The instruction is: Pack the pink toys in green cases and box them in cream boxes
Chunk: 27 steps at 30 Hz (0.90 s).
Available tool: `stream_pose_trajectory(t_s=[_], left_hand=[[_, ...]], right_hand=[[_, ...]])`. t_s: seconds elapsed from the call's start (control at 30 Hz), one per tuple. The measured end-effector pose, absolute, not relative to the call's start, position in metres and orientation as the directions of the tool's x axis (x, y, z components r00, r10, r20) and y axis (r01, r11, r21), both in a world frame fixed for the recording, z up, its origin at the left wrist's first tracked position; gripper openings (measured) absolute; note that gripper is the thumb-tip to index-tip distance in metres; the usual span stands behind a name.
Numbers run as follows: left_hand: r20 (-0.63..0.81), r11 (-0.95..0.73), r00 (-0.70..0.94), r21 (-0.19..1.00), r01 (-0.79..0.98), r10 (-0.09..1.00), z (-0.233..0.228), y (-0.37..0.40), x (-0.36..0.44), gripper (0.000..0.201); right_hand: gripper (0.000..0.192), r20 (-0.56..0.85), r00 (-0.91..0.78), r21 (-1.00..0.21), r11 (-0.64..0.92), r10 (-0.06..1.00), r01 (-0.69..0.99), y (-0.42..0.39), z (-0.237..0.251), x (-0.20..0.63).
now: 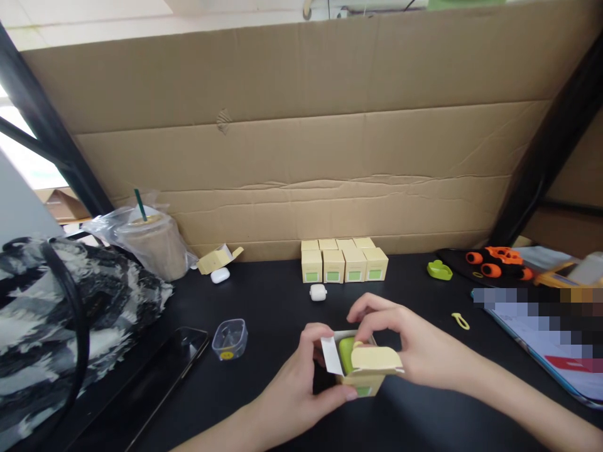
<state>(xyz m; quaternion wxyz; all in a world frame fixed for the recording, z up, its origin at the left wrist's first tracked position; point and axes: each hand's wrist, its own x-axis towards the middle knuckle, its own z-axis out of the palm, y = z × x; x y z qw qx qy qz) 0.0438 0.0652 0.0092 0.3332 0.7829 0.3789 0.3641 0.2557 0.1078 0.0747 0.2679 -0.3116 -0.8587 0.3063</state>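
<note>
A small pale-yellow cardboard box (372,383) stands with its top flaps up, a green label on its front. Inside its mouth sits a rounded green case (346,353). My left hand (313,376) grips the box from the left, thumb low on the front, fingers by the raised white side flap. From the right, my right hand (396,333) curls over the opening, fingertips at the green case and the box's rim; the front flap partly hides its thumb. A white earphone case (318,292) lies just beyond the box.
Several closed yellow boxes (342,263) stand against the cardboard wall (301,150). An opened box (214,258), white case (220,275), clear tub (230,339) and phone (155,383) lie left. Right are a green cover (440,270), yellow strap (460,321) and orange toy car (499,260).
</note>
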Motion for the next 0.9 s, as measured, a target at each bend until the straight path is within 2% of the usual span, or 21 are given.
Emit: stream_pose_trajectory(t_s=[0.13, 0.23, 0.27, 0.33, 0.4, 0.47, 0.57, 0.77, 0.9], left_hand=[[0.302, -0.486, 0.460, 0.798, 0.356, 0.835, 0.014, 0.064, 0.044, 0.053], [0.289, -0.473, 0.456, 0.803, 0.363, 0.842, 0.015, 0.063, 0.045, 0.052], [0.283, -0.468, 0.456, 0.805, 0.366, 0.844, 0.014, 0.064, 0.045, 0.052], [0.286, -0.464, 0.440, 0.802, 0.375, 0.851, 0.010, 0.064, 0.045, 0.057], [0.318, -0.478, 0.408, 0.787, 0.389, 0.856, 0.006, 0.064, 0.045, 0.064], [0.365, -0.512, 0.393, 0.765, 0.391, 0.844, 0.004, 0.063, 0.044, 0.065], [0.387, -0.567, 0.450, 0.726, 0.389, 0.805, 0.005, 0.062, 0.042, 0.062], [0.382, -0.602, 0.497, 0.678, 0.422, 0.779, 0.014, 0.062, 0.043, 0.058], [0.390, -0.580, 0.452, 0.690, 0.434, 0.802, 0.022, 0.062, 0.044, 0.042]], right_hand=[[0.009, 0.168, -0.716, -0.628, 0.634, 0.677, 0.452, 0.111, 0.082, 0.254], [0.003, 0.131, -0.742, -0.637, 0.629, 0.658, 0.445, 0.111, 0.081, 0.252], [0.008, 0.134, -0.745, -0.649, 0.626, 0.653, 0.432, 0.110, 0.080, 0.252], [0.012, 0.181, -0.739, -0.667, 0.634, 0.648, 0.392, 0.107, 0.077, 0.253], [0.008, 0.266, -0.713, -0.668, 0.657, 0.649, 0.349, 0.104, 0.074, 0.255], [0.011, 0.340, -0.676, -0.661, 0.678, 0.654, 0.322, 0.100, 0.070, 0.260], [0.010, 0.380, -0.661, -0.656, 0.692, 0.647, 0.300, 0.098, 0.066, 0.268], [0.043, 0.411, -0.723, -0.588, 0.767, 0.556, 0.256, 0.099, 0.062, 0.279], [0.066, 0.467, -0.735, -0.556, 0.810, 0.491, 0.188, 0.098, 0.060, 0.280]])
